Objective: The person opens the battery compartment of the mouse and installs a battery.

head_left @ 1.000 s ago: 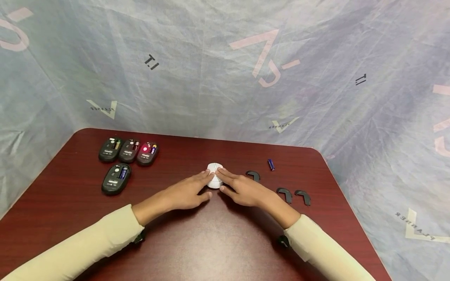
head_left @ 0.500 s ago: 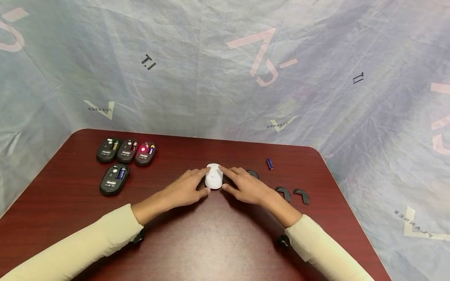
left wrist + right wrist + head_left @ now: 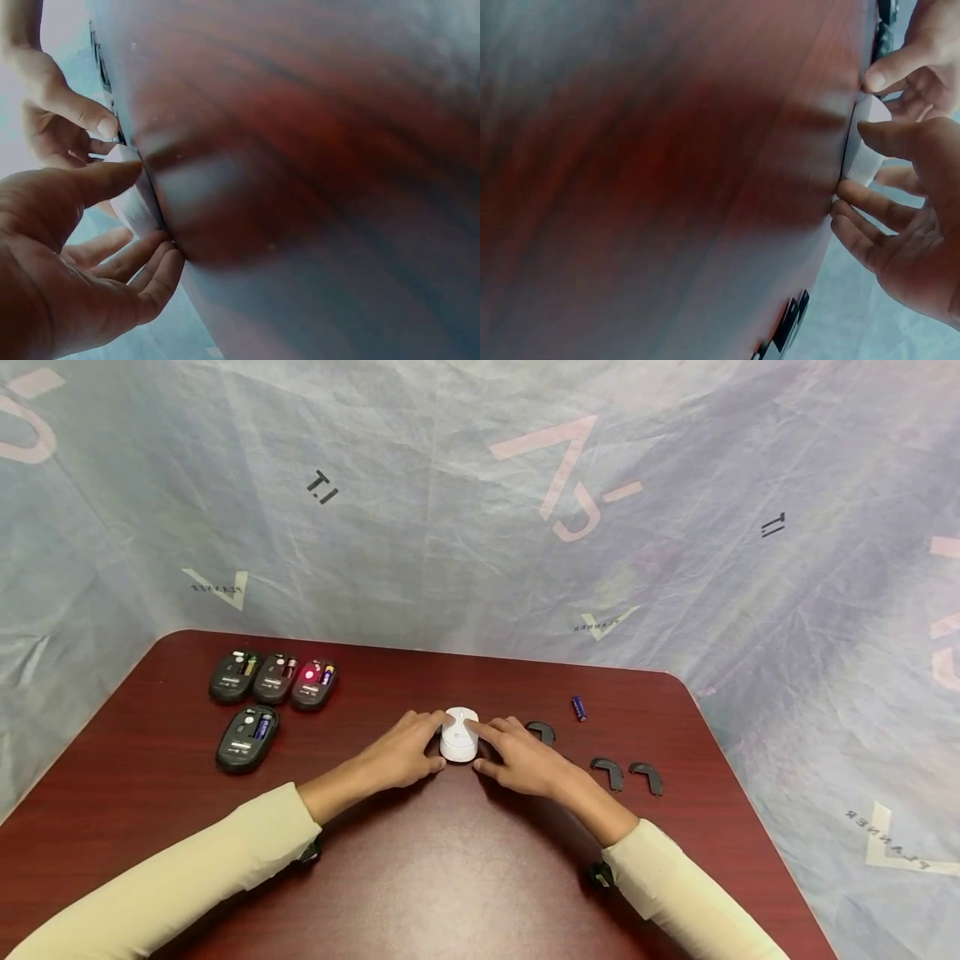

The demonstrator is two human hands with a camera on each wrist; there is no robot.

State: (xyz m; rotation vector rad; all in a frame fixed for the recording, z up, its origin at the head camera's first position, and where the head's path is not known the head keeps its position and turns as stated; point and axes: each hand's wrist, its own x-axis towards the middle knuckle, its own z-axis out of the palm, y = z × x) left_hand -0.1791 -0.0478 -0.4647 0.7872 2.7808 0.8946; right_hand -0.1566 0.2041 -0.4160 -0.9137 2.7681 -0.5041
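A white computer mouse (image 3: 459, 745) sits button side up at the middle of the dark red table, between both hands. My left hand (image 3: 399, 753) grips its left side, with fingertips at its upper edge and thumb by the near end. From the right, my right hand (image 3: 527, 762) holds it the same way. In the left wrist view the ridged side of the mouse (image 3: 135, 199) shows between thumb and fingers. The right wrist view has the mouse (image 3: 867, 142) low on the tabletop, the thumb close at its near end and the other fingers along its side.
At the back left, several black mice (image 3: 247, 739) lie upside down with batteries showing; one glows red (image 3: 311, 681). To the right are three black curved battery covers (image 3: 607, 774) and a loose blue battery (image 3: 579, 708). A grey printed cloth (image 3: 420, 510) hangs behind the table.
My fingers have drawn back from on top of the white mouse to its sides, uncovering more of its upper face. The mouse stays about where it was.
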